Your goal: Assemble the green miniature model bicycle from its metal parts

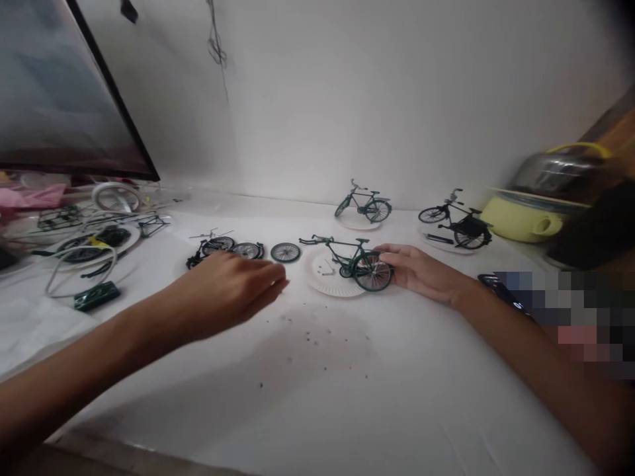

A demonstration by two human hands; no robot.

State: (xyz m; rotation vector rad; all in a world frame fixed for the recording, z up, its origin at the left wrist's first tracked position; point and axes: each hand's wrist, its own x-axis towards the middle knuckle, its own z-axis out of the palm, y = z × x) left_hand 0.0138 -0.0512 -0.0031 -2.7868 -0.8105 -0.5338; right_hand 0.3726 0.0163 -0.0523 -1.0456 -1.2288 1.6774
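A green model bicycle [354, 259] without its front wheel is held by its rear wheel in my right hand [414, 270], over a white paper plate [330, 285] with small parts on it. My left hand [248, 284] is closed above the table, left of the plate; whatever its fingertips may hold is too small to make out. Behind it, a loose wheel [286, 252] lies flat, next to more wheels [247, 250] and a dark bicycle [218, 244] partly hidden by my wrist. Several tiny parts [308, 337] are scattered on the white table [297, 410].
Two more model bicycles [364, 201] [459, 221] stand near the wall. A yellow pot [520, 218] and a phone [501, 294] are on the right. Frames, wheels and a green object [97, 295] lie at left, below a screen [64, 86].
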